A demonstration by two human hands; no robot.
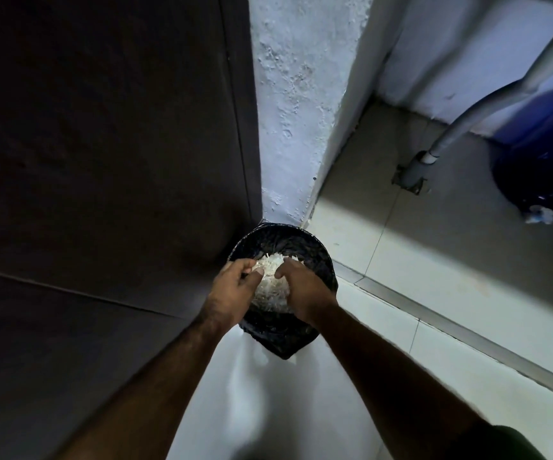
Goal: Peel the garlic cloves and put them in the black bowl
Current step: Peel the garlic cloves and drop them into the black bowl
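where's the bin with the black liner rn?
Head view, lower centre: the bin stands on the floor in the corner under the white pillar, beneath the left hand and right hand.

hands: 2, left hand (232, 290) and right hand (305, 293) | bin with black liner (321, 254): 1 | heap of pale garlic skins (270, 287) inside it: 1 (single pieces too small to count) | grey pipe (461, 127): 1 | dark blue container (540, 174): 1, partly cut off
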